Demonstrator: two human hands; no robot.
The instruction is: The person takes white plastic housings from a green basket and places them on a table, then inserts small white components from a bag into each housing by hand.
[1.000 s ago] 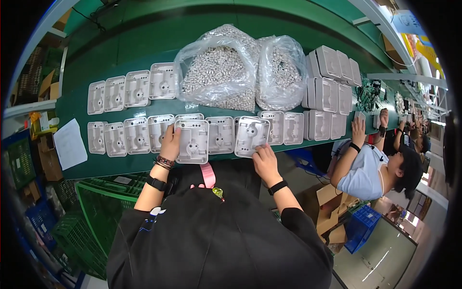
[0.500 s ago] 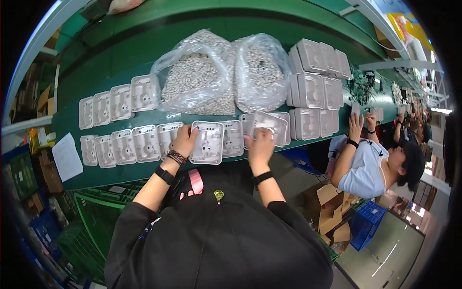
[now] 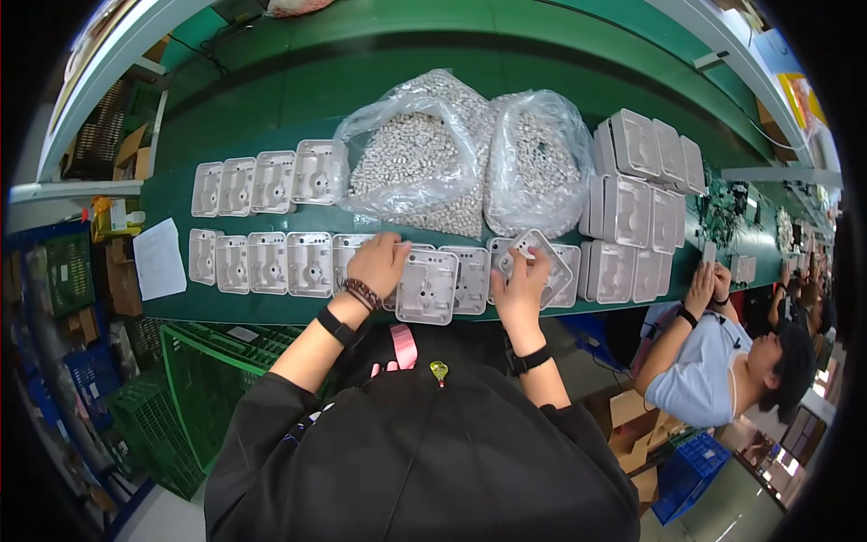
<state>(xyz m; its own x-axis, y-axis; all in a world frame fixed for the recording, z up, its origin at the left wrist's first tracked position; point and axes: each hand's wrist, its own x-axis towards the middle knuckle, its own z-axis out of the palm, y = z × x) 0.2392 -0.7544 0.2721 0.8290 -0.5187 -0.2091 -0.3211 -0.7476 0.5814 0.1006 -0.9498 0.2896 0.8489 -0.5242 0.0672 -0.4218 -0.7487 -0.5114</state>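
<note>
We are holding a pale grey, rounded-rectangular, plastic-looking open box (image 3: 428, 291) nearly square to us, its hollow moulded inside showing; we are also gripping a second pale grey, rounded-rectangular, plastic-looking box (image 3: 557, 269), turned askew, apart to the right, partly covered

Left hand (image 3: 377, 268): hides part of the tray (image 3: 343, 253) behind it.
Bagged pieces (image 3: 411, 154): individually too small to identify.
Pinkish bundle (image 3: 298, 6), far left: cut off by frame.

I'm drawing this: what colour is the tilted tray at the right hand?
The tilted tray is light grey, best seen in the head view.
</note>
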